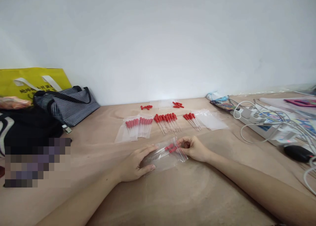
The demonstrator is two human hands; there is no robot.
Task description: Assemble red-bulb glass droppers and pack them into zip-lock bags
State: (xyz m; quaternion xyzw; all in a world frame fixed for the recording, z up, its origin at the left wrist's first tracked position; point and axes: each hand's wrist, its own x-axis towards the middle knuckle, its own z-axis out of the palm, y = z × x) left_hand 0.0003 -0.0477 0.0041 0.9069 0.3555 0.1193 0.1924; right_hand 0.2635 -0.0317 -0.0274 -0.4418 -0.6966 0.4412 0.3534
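Note:
A clear zip bag (pixel 164 165) lies near the middle of the table, with a few red-topped droppers (pixel 170 147) inside. My left hand (pixel 138 163) rests at its left end, fingers and thumb spread over the plastic. At the right end, my right hand (pixel 194 148) pinches the bag's opening edge near the red zip line. Beyond the hands are two filled bags of red-topped droppers (pixel 132 124), a loose row of several droppers (pixel 168 119) and a smaller group (pixel 191 117) beside empty clear bags (pixel 211 120).
Loose red bulbs (pixel 146 107) lie near the wall, with more red bulbs (pixel 178 105) by another bag. A striped bag (pixel 71 104) and yellow bag (pixel 49 76) stand left. Right are a power strip (pixel 261 129), cables and a black mouse-like object (pixel 297 153).

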